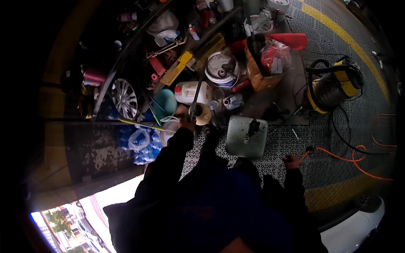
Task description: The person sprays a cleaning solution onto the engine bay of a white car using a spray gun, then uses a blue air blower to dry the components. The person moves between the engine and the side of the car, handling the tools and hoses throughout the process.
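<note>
My left hand (pixel 187 122) is closed around a long dark rod (pixel 197 93) that slants up and away over the clutter. Beside that hand are a tan round container (pixel 204 114), a white jug with a red cap (pixel 193 92) and a teal basin (pixel 165 103). My right hand (pixel 291 161), out to the right, is closed at the dark end of an orange hose (pixel 331 153); its fingers are too dark to show the grip fully. Between my hands stands a pale green, stained square container (pixel 247 137).
A yellow-and-black vacuum cleaner (pixel 335 86) stands at the right. Far off are a cardboard box (pixel 262 78), a lidded bucket (pixel 222 69) and a red roll (pixel 293 41). Wheel cover (pixel 125 98) and blue bottles (pixel 145 149) lie left; a white car (pixel 356 227) is lower right.
</note>
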